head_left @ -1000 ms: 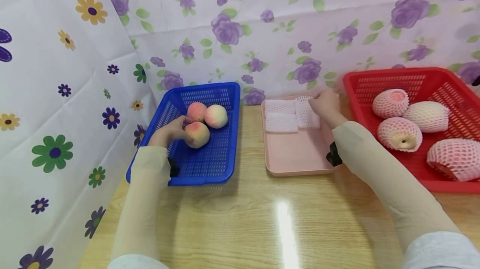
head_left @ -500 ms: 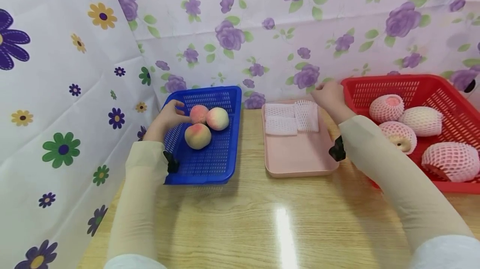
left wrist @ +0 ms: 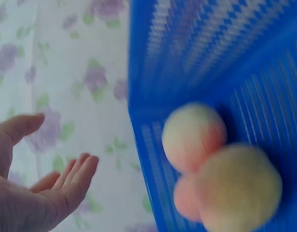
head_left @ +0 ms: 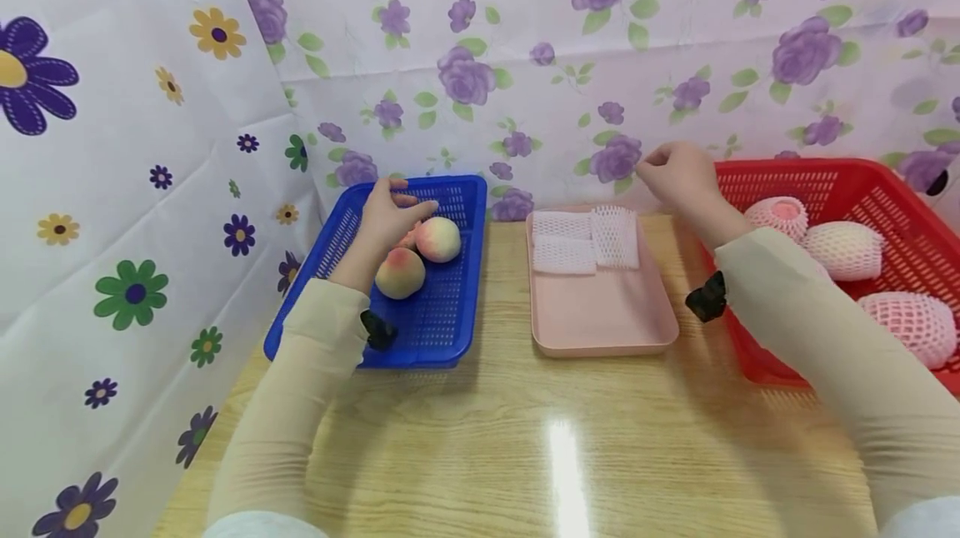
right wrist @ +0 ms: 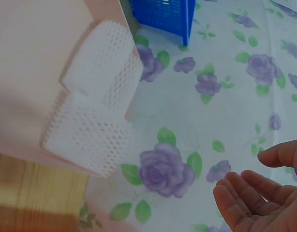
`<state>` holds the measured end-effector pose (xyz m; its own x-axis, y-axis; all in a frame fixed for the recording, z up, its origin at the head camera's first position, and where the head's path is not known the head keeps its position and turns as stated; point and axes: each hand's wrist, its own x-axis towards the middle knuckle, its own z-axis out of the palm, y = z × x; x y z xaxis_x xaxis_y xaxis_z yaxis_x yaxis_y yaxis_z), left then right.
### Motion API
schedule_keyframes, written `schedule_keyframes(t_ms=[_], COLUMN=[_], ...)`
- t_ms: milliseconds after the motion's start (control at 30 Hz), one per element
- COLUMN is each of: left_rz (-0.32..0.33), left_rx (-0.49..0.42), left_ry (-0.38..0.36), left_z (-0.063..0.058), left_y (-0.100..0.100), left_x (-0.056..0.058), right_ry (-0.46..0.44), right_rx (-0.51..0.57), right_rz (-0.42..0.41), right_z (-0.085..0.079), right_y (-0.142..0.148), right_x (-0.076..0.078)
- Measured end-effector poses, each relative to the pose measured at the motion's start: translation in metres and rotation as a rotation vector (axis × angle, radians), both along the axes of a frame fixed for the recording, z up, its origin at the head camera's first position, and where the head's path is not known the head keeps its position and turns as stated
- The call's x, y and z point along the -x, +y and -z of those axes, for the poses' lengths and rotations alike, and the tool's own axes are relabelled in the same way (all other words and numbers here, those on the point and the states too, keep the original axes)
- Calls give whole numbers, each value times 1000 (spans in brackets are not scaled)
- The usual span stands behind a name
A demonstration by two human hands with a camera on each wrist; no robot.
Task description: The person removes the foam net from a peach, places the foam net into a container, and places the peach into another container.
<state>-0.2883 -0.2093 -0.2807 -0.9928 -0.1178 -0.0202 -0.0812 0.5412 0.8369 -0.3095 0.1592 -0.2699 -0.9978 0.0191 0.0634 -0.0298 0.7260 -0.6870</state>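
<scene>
My left hand (head_left: 386, 217) hovers over the back of the blue basket (head_left: 474, 296), fingers loosely spread and holding nothing. Below it lie three peaches: a front peach (head_left: 401, 273), a paler peach (head_left: 438, 240), and a peach mostly hidden behind the hand in the head view. The left wrist view shows a gap between thumb and fingers. Raised near the back cloth, right of the pink tray (head_left: 600, 313), is my right hand (head_left: 686, 180); in the right wrist view its fingers bend loosely around nothing. White foam net sleeves (head_left: 615, 238) lie flat in the tray's back half.
At the right stands a red basket (head_left: 757, 351) with several net-wrapped fruits (head_left: 843, 251), partly behind the right forearm. A flowered cloth (head_left: 465, 76) rises behind and along the left side. The wooden table (head_left: 495, 438) runs in front of the containers.
My left hand has let go of the front peach, moved back and left, then swung up to the right above the peaches. My right hand has lifted off the foam nets and moved right.
</scene>
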Motion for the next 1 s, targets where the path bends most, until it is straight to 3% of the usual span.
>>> schedule_keyframes(t_ms=[233, 500, 800, 1000], left_rz=[-10, 75, 205, 231], left_rx=[-290, -453, -471, -549], left_ry=[62, 65, 37, -10], left_z=[-4, 7, 29, 36], left_y=[37, 71, 105, 124], left_x=[-13, -22, -33, -42], right_ry=[2, -15, -43, -68], right_rx=[-20, -52, -36, -38], right_rz=[30, 2, -4, 16], right_z=[-12, -17, -15, -9], right_y=[28, 57, 86, 103], right_x=[0, 1, 0, 3])
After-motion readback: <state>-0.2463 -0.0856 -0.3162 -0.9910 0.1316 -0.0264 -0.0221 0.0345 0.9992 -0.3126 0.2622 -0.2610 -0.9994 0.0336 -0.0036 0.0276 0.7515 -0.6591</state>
